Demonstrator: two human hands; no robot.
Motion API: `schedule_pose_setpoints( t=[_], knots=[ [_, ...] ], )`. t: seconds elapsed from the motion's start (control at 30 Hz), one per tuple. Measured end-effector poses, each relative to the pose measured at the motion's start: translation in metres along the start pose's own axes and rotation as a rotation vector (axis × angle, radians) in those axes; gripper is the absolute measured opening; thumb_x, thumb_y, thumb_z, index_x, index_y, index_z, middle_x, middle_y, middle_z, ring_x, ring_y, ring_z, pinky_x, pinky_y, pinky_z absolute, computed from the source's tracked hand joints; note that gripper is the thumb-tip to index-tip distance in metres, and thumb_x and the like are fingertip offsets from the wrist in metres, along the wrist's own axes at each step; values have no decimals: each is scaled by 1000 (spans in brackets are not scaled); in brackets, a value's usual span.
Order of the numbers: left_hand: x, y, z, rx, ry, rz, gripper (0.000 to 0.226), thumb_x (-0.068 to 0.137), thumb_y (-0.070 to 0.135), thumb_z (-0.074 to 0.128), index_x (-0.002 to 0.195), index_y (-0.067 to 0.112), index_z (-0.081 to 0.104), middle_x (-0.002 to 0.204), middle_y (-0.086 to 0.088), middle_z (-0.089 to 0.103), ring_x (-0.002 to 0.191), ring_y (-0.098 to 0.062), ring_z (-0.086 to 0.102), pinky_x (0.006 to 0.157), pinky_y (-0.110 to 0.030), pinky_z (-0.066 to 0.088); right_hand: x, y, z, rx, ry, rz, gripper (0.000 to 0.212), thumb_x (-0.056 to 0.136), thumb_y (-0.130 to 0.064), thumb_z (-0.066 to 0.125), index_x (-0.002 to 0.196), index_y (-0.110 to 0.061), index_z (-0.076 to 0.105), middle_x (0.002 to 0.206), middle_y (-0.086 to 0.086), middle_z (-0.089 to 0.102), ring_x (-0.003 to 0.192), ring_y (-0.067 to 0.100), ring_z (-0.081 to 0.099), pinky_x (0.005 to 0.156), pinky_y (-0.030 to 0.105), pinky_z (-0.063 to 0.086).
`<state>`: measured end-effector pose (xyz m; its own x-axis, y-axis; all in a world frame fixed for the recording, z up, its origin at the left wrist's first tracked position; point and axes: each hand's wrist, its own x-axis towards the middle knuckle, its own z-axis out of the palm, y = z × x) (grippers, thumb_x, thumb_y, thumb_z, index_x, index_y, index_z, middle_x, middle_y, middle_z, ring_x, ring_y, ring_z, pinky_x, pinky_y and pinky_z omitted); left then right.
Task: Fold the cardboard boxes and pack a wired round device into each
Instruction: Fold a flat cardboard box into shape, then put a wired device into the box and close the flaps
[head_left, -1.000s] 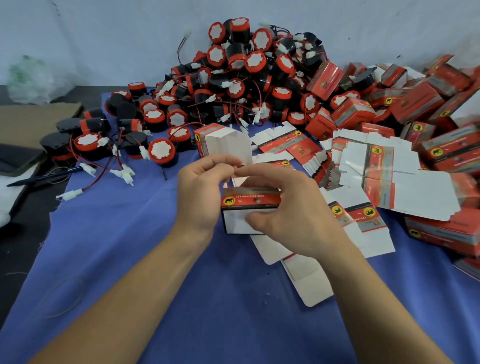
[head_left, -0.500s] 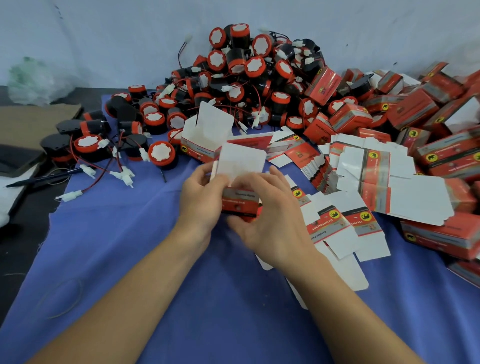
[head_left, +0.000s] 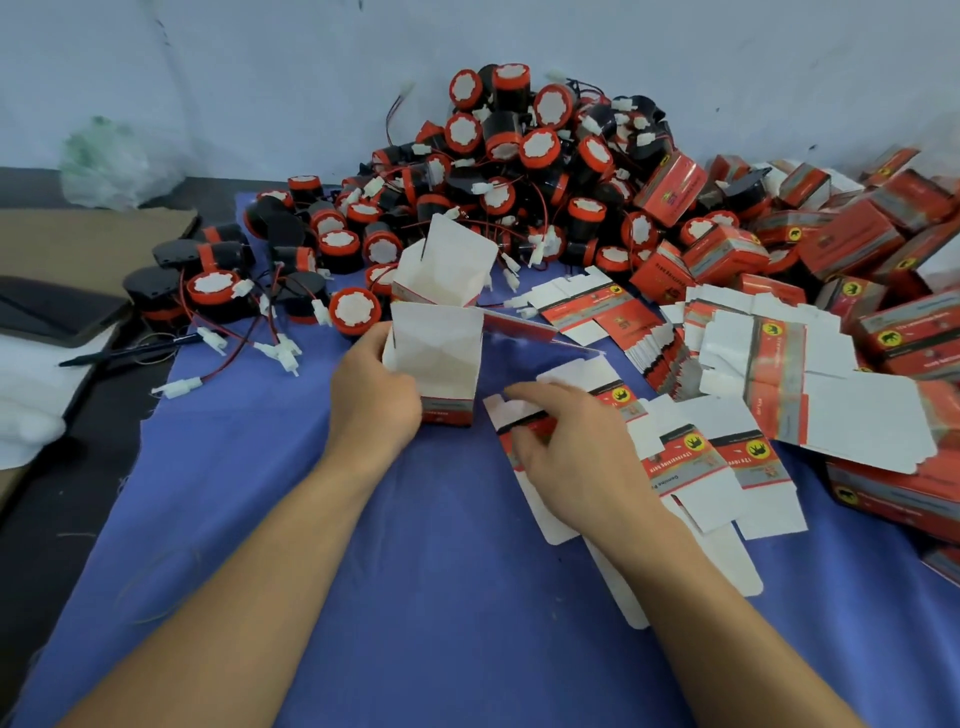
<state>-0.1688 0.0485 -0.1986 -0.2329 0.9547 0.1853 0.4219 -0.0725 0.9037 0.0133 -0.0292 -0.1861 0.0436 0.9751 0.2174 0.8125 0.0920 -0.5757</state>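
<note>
Left hand (head_left: 371, 400): fingers curled round the left wall of the erected box (head_left: 441, 358), which stands upright on the blue cloth (head_left: 415, 597) with its top flaps open. Right hand (head_left: 571, 447): thumb and forefinger pinch the far-left end of a flat blank (head_left: 535, 428) lying just right of the box. Round devices (head_left: 498, 171) are heaped at the far side.

cloth (head_left: 234, 519) blue; devices (head_left: 540, 148) at 12 black, red rims, white faces; boxes (head_left: 724, 254) at 2 red, yellow emblems.
</note>
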Motion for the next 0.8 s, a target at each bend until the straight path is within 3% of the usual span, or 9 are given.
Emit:
schedule_pose_setpoints(
  t=[0.1,0.17,0.27,0.37,0.5,0.57,0.63,0.73,0.8],
  knots=[
    [-3,1,-6,18,166,63,49,84,-6,47,116,25,66,105,10,67,94,-15,56,53,-9,41,3,-6,-6,37,92,33,37,93,-21,67,127,-36,68,129,-14,67,111,-1,57,88,3,32],
    [2,-2,-11,48,169,-4,44,84,-5,49,114,22,67,106,5,69,95,-20,59,56,-16,39,5,-18,-3,102,144,23,34,93,-16,66,121,-35,73,118,-16,71,97,-6,58,80,-4,35],
    [5,-6,-14,94,86,-96,39,84,-3,55,112,21,67,100,3,67,93,-26,60,65,-31,44,12,-50,4,210,288,-41,27,95,-13,60,105,-30,78,103,-8,76,90,6,62,82,19,49],
    [6,-5,-15,97,87,-120,32,84,0,55,99,27,64,88,10,62,82,-21,55,54,-26,39,40,-92,3,234,364,-112,23,92,-18,55,93,-29,75,85,-6,70,88,14,58,73,28,43],
    [9,-8,-19,137,103,-104,29,88,4,46,71,28,47,70,10,56,65,-11,49,48,-22,27,101,-135,12,11,33,-158,21,92,-21,58,108,-18,72,103,3,72,103,28,59,81,39,50],
    [7,-9,-18,146,79,-99,28,85,2,44,76,28,50,73,10,59,68,-12,52,50,-28,29,131,-150,24,-115,-203,-132,12,93,-24,57,89,-14,64,89,2,64,84,25,59,62,33,45],
    [7,-9,-16,155,63,-116,27,86,2,46,83,29,52,76,11,58,74,-21,56,55,-32,34,155,-165,39,-305,-403,-179,28,95,-25,56,69,-15,48,72,1,48,63,20,45,53,30,32],
    [7,-6,-13,214,44,-129,20,92,4,53,99,22,54,84,4,60,90,-36,59,69,-38,41,174,-182,61,-572,-618,-191,22,91,-22,57,75,-15,45,87,5,51,81,27,50,73,37,46],
    [7,-3,-12,245,45,-144,21,100,2,50,118,7,59,108,-15,66,106,-43,59,78,-38,40,177,-182,71,-656,-622,-164,14,89,-20,58,82,-13,48,104,9,53,102,36,51,88,48,50]
  ],
)
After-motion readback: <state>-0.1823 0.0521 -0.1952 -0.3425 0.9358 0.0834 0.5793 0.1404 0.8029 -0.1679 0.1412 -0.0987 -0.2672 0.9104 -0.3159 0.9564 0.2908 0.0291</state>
